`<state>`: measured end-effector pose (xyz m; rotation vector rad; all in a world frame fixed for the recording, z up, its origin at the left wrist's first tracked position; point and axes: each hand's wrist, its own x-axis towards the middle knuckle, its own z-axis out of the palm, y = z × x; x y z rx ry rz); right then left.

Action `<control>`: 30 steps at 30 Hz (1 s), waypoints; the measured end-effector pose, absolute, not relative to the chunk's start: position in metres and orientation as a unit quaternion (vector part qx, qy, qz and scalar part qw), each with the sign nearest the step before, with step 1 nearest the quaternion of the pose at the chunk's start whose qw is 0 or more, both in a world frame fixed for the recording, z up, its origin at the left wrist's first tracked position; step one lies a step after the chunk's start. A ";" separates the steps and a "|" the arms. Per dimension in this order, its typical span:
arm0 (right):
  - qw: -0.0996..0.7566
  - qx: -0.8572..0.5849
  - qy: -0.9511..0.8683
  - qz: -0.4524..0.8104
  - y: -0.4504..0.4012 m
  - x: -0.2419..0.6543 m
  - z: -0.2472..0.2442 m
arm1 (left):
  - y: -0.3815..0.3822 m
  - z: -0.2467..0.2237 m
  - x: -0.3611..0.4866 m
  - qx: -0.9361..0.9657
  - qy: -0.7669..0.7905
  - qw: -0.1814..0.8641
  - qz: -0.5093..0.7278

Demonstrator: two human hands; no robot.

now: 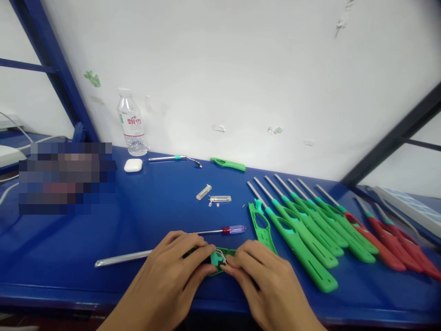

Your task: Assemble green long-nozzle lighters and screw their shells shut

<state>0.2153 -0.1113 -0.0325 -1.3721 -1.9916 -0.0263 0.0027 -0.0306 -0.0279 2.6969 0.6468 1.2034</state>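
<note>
An opened green lighter (pixel 231 252) with a long metal tube (pixel 120 259) lies near the table's front edge, the tube pointing left. My left hand (pixel 179 271) is closed around its left part, thumb and fingertips by a teal trigger piece (pixel 216 259). From the right, my right hand (pixel 263 280) pinches at the white wires (pixel 220 253) inside the casing. Its fingers cover much of the right end. Just beyond my hands lies a screwdriver (pixel 234 229) with a clear purple and red handle. A loose green casing half (pixel 263 225) rests beyond my right hand.
Several green lighters (pixel 303 248) and red lighters (pixel 382 239) lie in a row at right. Further back are clear fuel tanks (pixel 220 199), a green shell piece (pixel 229 164), a metal tube with wires (pixel 167 158), a white case (pixel 133 165) and a water bottle (pixel 132 124).
</note>
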 end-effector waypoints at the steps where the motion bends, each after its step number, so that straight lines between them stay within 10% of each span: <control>1: 0.348 -0.532 -0.772 -0.005 -0.112 0.216 -0.032 | -0.031 -0.028 0.003 0.891 0.214 0.059 0.396; 30: 0.321 -0.501 -0.802 0.058 -0.111 0.238 -0.018 | -0.033 -0.037 -0.047 0.862 0.320 0.040 0.391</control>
